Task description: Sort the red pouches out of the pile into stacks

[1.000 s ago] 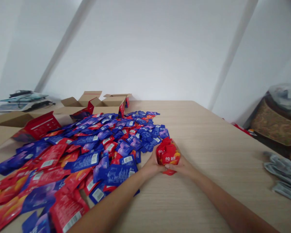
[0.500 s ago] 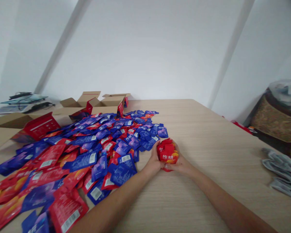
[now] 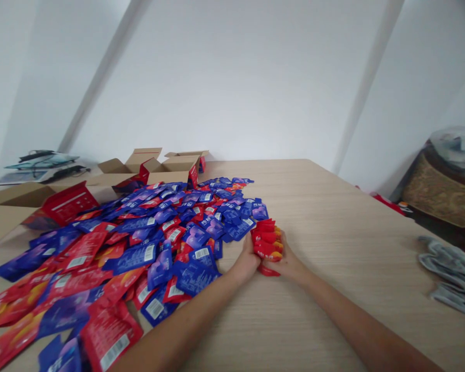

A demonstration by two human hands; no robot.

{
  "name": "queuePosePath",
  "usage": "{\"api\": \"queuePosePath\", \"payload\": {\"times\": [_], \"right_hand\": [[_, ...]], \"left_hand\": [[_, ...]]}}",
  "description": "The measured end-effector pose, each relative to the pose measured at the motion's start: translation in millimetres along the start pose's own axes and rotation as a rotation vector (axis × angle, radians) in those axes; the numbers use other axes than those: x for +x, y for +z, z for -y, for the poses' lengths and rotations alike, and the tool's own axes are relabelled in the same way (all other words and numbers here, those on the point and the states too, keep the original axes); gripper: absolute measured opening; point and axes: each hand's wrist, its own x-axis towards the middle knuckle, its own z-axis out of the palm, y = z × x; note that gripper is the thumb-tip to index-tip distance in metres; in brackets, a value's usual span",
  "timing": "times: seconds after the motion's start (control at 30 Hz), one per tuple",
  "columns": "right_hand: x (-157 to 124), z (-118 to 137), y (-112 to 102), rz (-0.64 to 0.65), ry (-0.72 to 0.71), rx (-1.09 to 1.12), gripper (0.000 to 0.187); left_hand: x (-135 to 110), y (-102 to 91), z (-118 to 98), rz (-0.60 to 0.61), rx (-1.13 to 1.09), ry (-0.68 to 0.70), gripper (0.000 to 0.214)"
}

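Both hands clasp a stack of red packets [image 3: 267, 243] that stands on edge on the wooden table [image 3: 333, 227]. My left hand [image 3: 246, 263] presses the stack from its left side. My right hand [image 3: 289, 261] wraps it from the right. The stack sits just right of a wide heap of blue and red packets [image 3: 139, 243] spread over the table's left half.
Open cardboard boxes [image 3: 158, 165] stand behind the heap, with a red carton [image 3: 67, 201] at the left. Grey gloves [image 3: 451, 274] lie at the table's right edge. A patterned chair [image 3: 437, 201] stands beyond it. A device [image 3: 39, 165] sits far left.
The red stack has been squared up and turned, so its edges now face me instead of the printed front. Both hands stay around it in nearly the same spot.
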Motion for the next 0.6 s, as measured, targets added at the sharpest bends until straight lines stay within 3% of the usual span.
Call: {"api": "queuePosePath", "payload": {"times": [0.2, 0.4, 0.5, 0.6], "right_hand": [[2.3, -2.5, -1.1, -0.079, 0.01, 0.016, 0.066], [8.1, -2.7, -4.0, -0.21, 0.201, 0.205, 0.059], [12.5, 3.8, -5.4, -0.218, 0.312, 0.245, 0.048], [16.1, 13.6, -5.9, -0.182, 0.372, 0.265, 0.037]], "left_hand": [[0.4, 7.1, -6.8, -0.081, -0.043, 0.08, 0.061], [-4.6, 4.1, -33.6, 0.079, -0.021, -0.058, 0.076], [-2.1, 5.7, -27.6, 0.11, -0.062, -0.037, 0.064], [1.3, 10.9, -12.5, 0.05, -0.081, 0.014, 0.053]]}}
